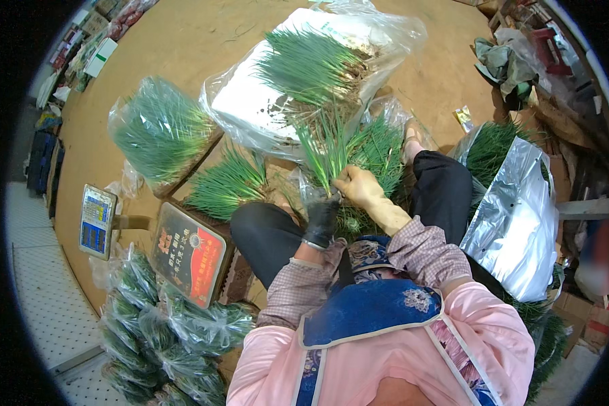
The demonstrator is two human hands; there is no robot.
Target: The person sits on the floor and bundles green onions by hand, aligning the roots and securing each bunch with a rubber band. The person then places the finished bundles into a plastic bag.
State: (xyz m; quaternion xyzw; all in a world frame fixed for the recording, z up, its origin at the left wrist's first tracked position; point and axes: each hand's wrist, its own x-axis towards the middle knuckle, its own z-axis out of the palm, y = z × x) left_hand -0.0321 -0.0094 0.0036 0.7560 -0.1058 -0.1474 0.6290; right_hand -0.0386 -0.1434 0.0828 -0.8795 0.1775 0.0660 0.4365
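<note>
My left hand (322, 219), in a black glove, grips the pale lower end of a small bunch of green onions (326, 155), leaves pointing up and away from me. From the right, my right hand (361, 187) in a cream glove has its fingers curled at the base of that bunch; its fingertips are partly hidden. Between my knees, under and beyond my hands, lies a loose heap of green onions (378, 152). A trimmed bundle of green onions (228, 185) rests by my left knee.
Ahead, a large pile of green onions (312, 66) with soiled roots lies on a white plastic sheet (248, 94). A bagged bundle (157, 129) sits to its left. A digital scale (188, 254) and several bagged bundles (162, 330) are at left. A silvery plastic bag (512, 223) stands at right.
</note>
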